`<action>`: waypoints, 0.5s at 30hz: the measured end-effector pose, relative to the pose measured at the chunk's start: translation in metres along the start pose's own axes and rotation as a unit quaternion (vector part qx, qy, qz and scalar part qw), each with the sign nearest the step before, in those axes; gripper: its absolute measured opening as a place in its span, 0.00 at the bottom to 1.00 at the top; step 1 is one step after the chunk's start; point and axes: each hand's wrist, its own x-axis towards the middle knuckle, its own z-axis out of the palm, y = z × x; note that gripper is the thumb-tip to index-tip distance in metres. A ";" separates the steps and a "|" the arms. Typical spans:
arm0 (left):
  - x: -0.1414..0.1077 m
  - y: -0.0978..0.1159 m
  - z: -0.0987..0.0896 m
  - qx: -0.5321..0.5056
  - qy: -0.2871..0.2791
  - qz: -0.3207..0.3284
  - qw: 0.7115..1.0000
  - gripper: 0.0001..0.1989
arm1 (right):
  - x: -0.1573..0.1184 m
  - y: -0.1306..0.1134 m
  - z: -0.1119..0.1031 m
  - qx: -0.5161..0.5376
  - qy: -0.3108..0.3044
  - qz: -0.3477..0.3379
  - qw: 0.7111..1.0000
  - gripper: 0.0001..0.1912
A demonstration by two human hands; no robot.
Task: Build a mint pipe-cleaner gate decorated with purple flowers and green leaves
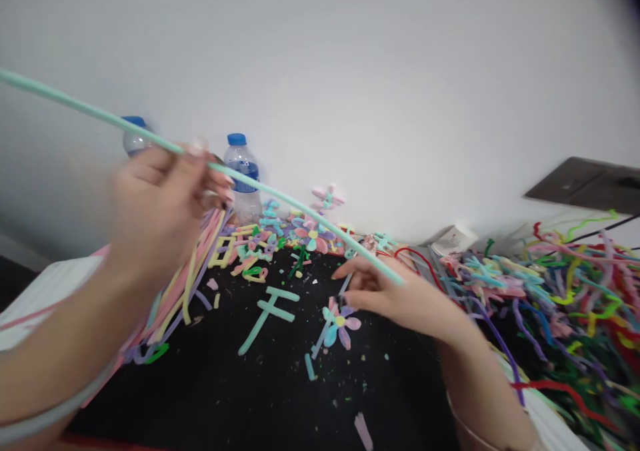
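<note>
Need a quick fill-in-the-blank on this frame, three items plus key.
1. The long mint stem is held by the person's ____ hand.
2. Both bottle caps are ____ in colour.
3. The flower nearest the right hand has a ____ centre.

Missing words: left; blue; yellow.

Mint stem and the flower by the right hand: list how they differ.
The mint stem is one long, straight piece; the flower has several rounded petals. The mint stem is a single colour; the flower mixes blue, pink and purple around yellow. The mint stem is held up in the left hand; the flower is lower, by the right hand. Both are pastel.
</note>
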 end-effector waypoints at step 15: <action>-0.072 -0.081 0.005 0.043 -0.306 -0.263 0.914 0.14 | 0.010 0.053 0.071 0.354 0.183 0.038 0.916 0.08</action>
